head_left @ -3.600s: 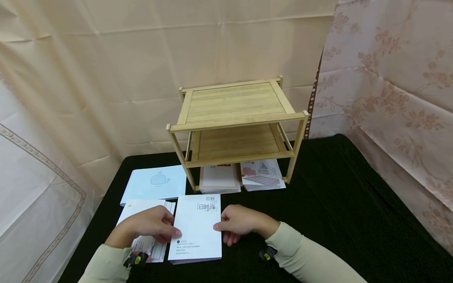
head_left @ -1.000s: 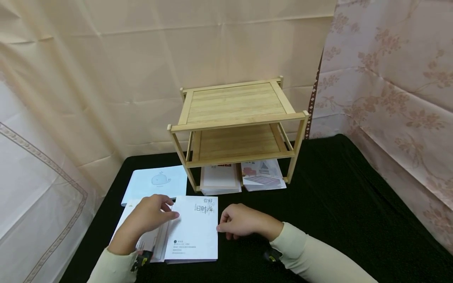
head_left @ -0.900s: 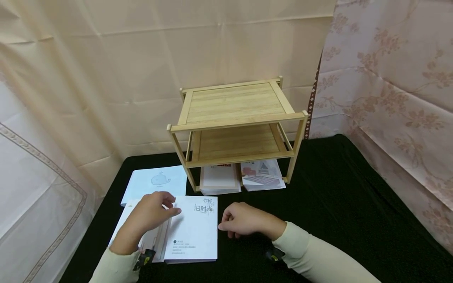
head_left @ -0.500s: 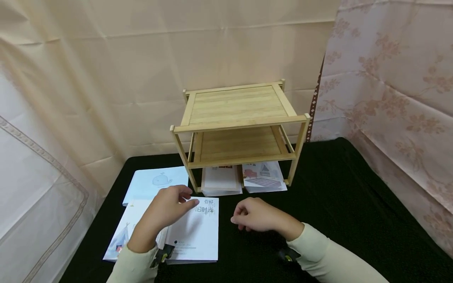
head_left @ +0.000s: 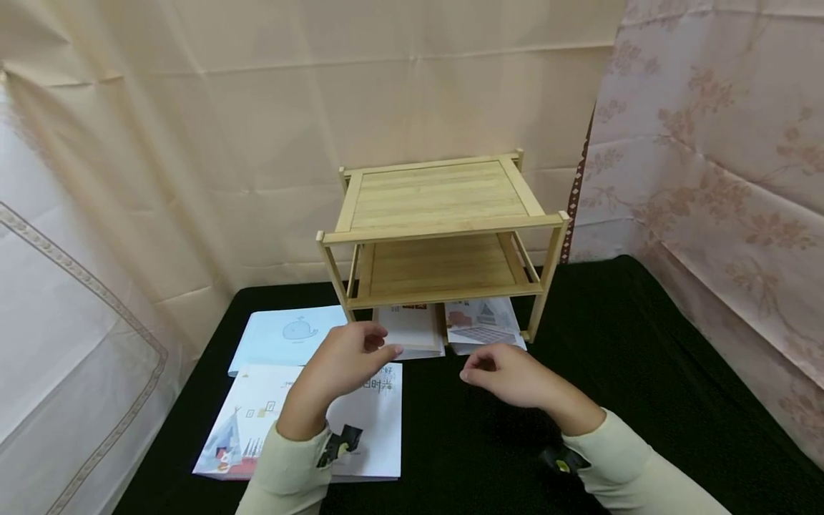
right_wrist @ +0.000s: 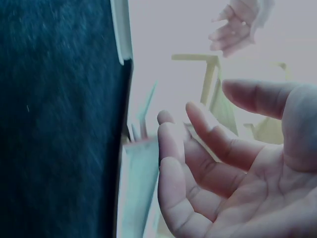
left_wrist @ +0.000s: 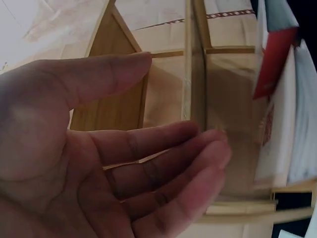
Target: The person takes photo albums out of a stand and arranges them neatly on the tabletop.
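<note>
1. Head view: cream fabric sheets hang behind a table covered in black cloth [head_left: 644, 372], and a floral-patterned cloth [head_left: 721, 179] hangs on the right.
2. A two-tier bamboo shelf [head_left: 440, 214] stands at the back of the cloth, and both its tiers are bare wood. Under it lie a white booklet with a red strip [head_left: 412, 330] and, just beside it on the right, a picture booklet [head_left: 483, 322].
3. At front left a white booklet with black characters [head_left: 380, 429] lies flat, overlapping a tent-picture booklet [head_left: 238, 429] on its left. A pale blue whale booklet [head_left: 290, 337] lies behind these.
4. The left hand [head_left: 350, 361] hangs above the top edge of the white booklet with black characters, fingers loosely bent and holding nothing. It is near the shelf's front left leg.
5. The right hand [head_left: 515, 375] hovers over bare black cloth, just in front of the picture booklet, fingers loosely curled with nothing in them. The two hands are apart.
6. Left wrist view: the left hand's palm [left_wrist: 74, 168] faces the camera with relaxed, nearly straight fingers and is empty. The bamboo shelf [left_wrist: 198, 99] and the stacked booklets under it [left_wrist: 282, 124] are close behind.
7. Right wrist view: the right hand [right_wrist: 233, 173] is open and loosely bent, holding nothing. The view is washed out. The black cloth [right_wrist: 54, 124], a white booklet edge [right_wrist: 121, 34] and the left hand [right_wrist: 237, 25] in the distance show faintly.
</note>
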